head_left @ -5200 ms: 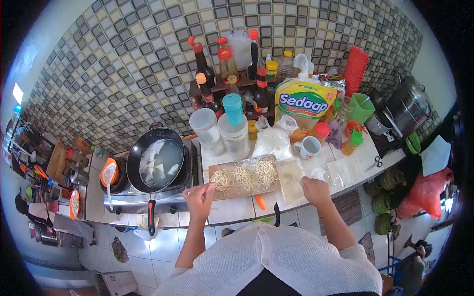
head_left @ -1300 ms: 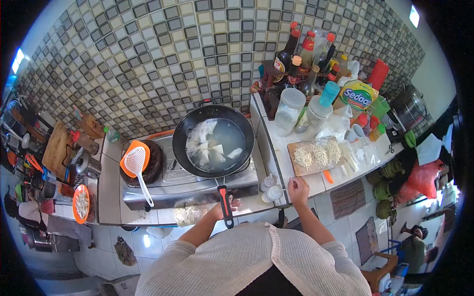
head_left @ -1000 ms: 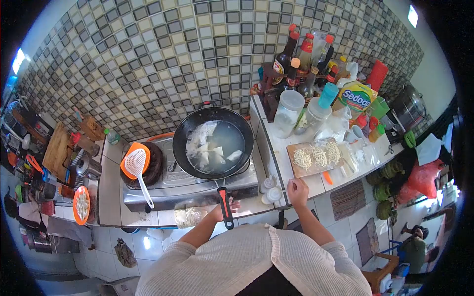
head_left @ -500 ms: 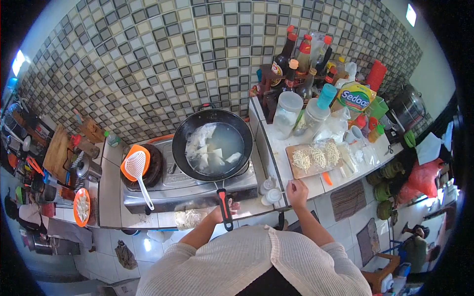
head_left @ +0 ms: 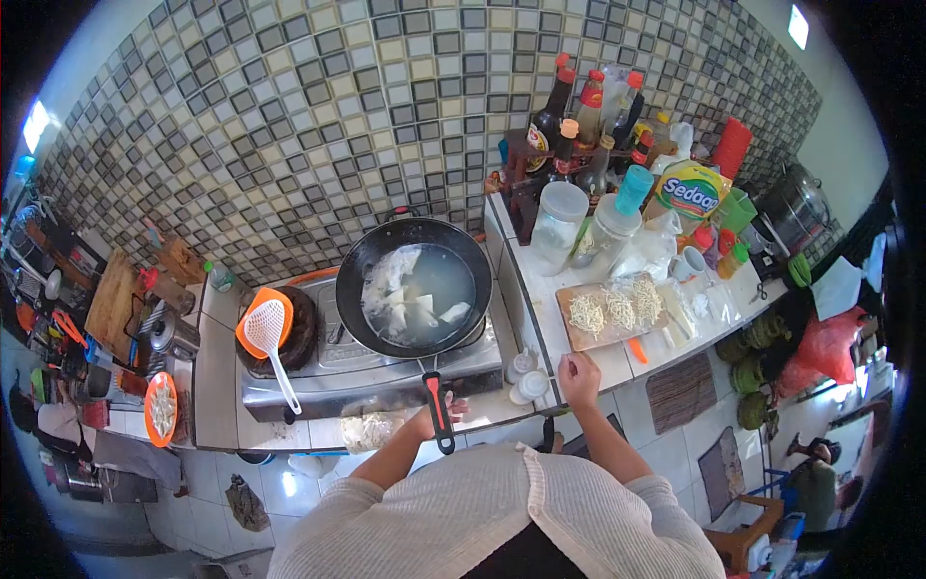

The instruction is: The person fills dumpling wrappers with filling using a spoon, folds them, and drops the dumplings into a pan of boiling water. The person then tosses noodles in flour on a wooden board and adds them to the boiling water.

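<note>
A black pan (head_left: 359, 333) rests on the stove (head_left: 386, 381), with white pieces (head_left: 391, 280) lying in cloudy liquid. My left hand (head_left: 436, 415) is at the stove's front edge beside the pan's black and red handle (head_left: 439, 413). Its fingers are apart, partly behind the handle, and nothing shows in them. My right hand (head_left: 579, 379) is curled closed at the counter edge; whatever it may hold is hidden. Near it are small white-lidded containers (head_left: 531, 386) on the left and a wooden board (head_left: 588, 340) with three noodle heaps (head_left: 620, 309) above.
A white slotted ladle (head_left: 264, 323) lies on an orange dish (head_left: 278, 297) at the left burner. Jars (head_left: 559, 227), sauce bottles (head_left: 552, 116) and a Sedaap pack (head_left: 687, 193) stand at the right. An orange plate (head_left: 160, 410) is at the far left. A person (head_left: 818, 482) is at the far right.
Since the oldest frame, the view has turned left toward the pan. My left hand has gone from the noodle board to the pan handle. In the last second both hands stay nearly still.
</note>
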Demonstrator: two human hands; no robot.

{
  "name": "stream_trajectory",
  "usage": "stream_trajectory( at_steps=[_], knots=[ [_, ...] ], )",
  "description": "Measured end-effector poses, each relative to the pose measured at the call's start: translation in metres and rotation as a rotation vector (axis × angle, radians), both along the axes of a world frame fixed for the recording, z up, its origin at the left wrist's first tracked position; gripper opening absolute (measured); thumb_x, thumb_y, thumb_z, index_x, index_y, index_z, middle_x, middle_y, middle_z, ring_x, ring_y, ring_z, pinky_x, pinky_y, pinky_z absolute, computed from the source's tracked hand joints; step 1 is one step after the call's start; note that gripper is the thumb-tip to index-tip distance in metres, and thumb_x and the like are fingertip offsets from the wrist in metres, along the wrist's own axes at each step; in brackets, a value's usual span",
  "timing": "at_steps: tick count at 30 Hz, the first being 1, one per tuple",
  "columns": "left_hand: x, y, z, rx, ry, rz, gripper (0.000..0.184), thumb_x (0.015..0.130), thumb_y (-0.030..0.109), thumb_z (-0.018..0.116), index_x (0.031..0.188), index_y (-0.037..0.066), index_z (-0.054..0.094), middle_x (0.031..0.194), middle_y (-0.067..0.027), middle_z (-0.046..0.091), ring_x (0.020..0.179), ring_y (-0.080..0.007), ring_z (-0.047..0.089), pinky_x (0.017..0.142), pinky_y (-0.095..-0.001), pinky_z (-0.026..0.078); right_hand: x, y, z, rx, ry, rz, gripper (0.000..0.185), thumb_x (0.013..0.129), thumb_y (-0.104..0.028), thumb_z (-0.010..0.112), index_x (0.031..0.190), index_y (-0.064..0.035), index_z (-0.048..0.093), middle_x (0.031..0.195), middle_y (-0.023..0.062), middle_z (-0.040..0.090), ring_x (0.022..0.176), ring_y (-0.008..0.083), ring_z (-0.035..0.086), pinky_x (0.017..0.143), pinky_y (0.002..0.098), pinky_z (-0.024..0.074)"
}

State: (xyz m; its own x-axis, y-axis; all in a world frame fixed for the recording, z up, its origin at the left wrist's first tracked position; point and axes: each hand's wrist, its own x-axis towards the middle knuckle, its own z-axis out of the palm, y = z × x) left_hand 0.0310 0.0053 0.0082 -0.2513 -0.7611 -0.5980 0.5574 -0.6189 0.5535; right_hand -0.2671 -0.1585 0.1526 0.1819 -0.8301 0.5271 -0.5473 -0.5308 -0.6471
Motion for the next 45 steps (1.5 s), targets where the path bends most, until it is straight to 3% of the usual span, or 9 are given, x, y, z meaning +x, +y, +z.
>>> stream_trajectory(
  at_steps=[18, 27, 31, 33, 34, 36, 41, 43, 45],
  knots=[
    [0.000, 0.001, -0.001, -0.077, 0.067, 0.046, 0.054, 0.091, 0.054, 0.057, 0.113, 0.005, 0.060, 0.110, -0.0080, 0.065, 0.106, -0.0201, 0.060, 0.087, -0.0348, 0.046, -0.002, 0.000, -0.004, -0.037, 0.029, 0.011, 0.010, 0.081, -0.006, 0.065, 0.073, -0.0024, 0.060, 0.062, 0.0107, 0.055, 0.053, 0.0249, 0.054, 0.051, 0.0359, 0.0432],
    [0.005, 0.015, 0.001, -0.036, 0.099, -0.002, 0.054, 0.092, 0.044, 0.061, 0.128, 0.004, 0.052, 0.112, -0.0082, 0.064, 0.103, -0.0181, 0.060, 0.082, -0.0357, 0.049, -0.008, 0.007, -0.001, -0.023, 0.046, 0.012, 0.005, 0.081, -0.005, 0.063, 0.077, -0.0034, 0.061, 0.064, 0.0102, 0.055, 0.056, 0.0255, 0.055, 0.053, 0.0359, 0.0442],
    [0.030, 0.015, -0.012, -0.124, -0.159, -0.310, 0.049, 0.095, 0.037, 0.057, 0.133, 0.008, 0.051, 0.121, -0.0090, 0.062, 0.098, -0.0181, 0.062, 0.077, -0.0339, 0.052, -0.031, 0.025, 0.006, 0.055, 0.081, -0.064, 0.009, 0.080, -0.005, 0.063, 0.089, -0.0051, 0.064, 0.077, 0.0114, 0.058, 0.070, 0.0278, 0.058, 0.065, 0.0387, 0.0468],
    [0.038, 0.030, 0.017, -0.435, -0.528, -0.411, 0.049, 0.096, 0.040, 0.053, 0.134, 0.010, 0.051, 0.124, -0.0096, 0.062, 0.096, -0.0196, 0.064, 0.079, -0.0336, 0.053, -0.046, 0.031, 0.007, -0.103, 0.185, -0.081, 0.021, 0.080, -0.010, 0.064, 0.101, -0.0076, 0.064, 0.098, 0.0147, 0.058, 0.095, 0.0332, 0.055, 0.084, 0.0450, 0.0435],
    [0.035, 0.028, 0.071, -0.215, -0.744, -0.494, 0.049, 0.097, 0.043, 0.050, 0.133, 0.009, 0.053, 0.117, -0.0096, 0.066, 0.094, -0.0211, 0.065, 0.079, -0.0340, 0.053, -0.053, 0.034, 0.009, -0.097, 0.183, -0.086, 0.021, 0.080, -0.010, 0.064, 0.101, -0.0076, 0.064, 0.098, 0.0147, 0.058, 0.095, 0.0332, 0.055, 0.084, 0.0450, 0.0435],
    [0.056, 0.033, 0.079, -0.185, -0.714, -0.477, 0.047, 0.098, 0.044, 0.048, 0.130, 0.010, 0.056, 0.111, -0.0104, 0.068, 0.093, -0.0208, 0.066, 0.079, -0.0346, 0.053, -0.067, 0.043, 0.012, -0.103, 0.472, -0.064, 0.026, 0.081, -0.017, 0.064, 0.106, -0.0087, 0.063, 0.114, 0.0166, 0.053, 0.112, 0.0386, 0.047, 0.095, 0.0498, 0.0363],
    [0.092, 0.023, 0.158, -0.277, -0.795, -0.576, 0.044, 0.099, 0.043, 0.043, 0.119, 0.009, 0.063, 0.092, -0.0102, 0.072, 0.086, -0.0196, 0.067, 0.076, -0.0334, 0.053, -0.077, 0.058, 0.015, -0.048, 0.479, -0.107, 0.025, 0.081, -0.021, 0.064, 0.104, -0.0120, 0.067, 0.120, 0.0136, 0.052, 0.118, 0.0363, 0.045, 0.099, 0.0508, 0.0343],
    [0.087, 0.016, 0.207, -0.062, -1.031, -0.423, 0.040, 0.099, 0.038, 0.043, 0.115, 0.008, 0.066, 0.083, -0.0077, 0.071, 0.079, -0.0170, 0.067, 0.071, -0.0300, 0.052, -0.078, 0.064, 0.019, -0.029, 0.470, -0.095, 0.027, 0.082, -0.021, 0.063, 0.107, -0.0116, 0.066, 0.121, 0.0125, 0.051, 0.118, 0.0357, 0.044, 0.099, 0.0503, 0.0344],
    [0.075, 0.003, 0.249, -0.126, -1.127, -0.414, 0.039, 0.098, 0.037, 0.045, 0.113, 0.009, 0.067, 0.079, -0.0062, 0.071, 0.077, -0.0162, 0.067, 0.070, -0.0290, 0.051, -0.086, 0.067, 0.017, -0.021, 0.451, -0.150, 0.028, 0.083, -0.022, 0.063, 0.109, -0.0116, 0.065, 0.121, 0.0121, 0.050, 0.118, 0.0354, 0.044, 0.099, 0.0502, 0.0344]
  ],
)
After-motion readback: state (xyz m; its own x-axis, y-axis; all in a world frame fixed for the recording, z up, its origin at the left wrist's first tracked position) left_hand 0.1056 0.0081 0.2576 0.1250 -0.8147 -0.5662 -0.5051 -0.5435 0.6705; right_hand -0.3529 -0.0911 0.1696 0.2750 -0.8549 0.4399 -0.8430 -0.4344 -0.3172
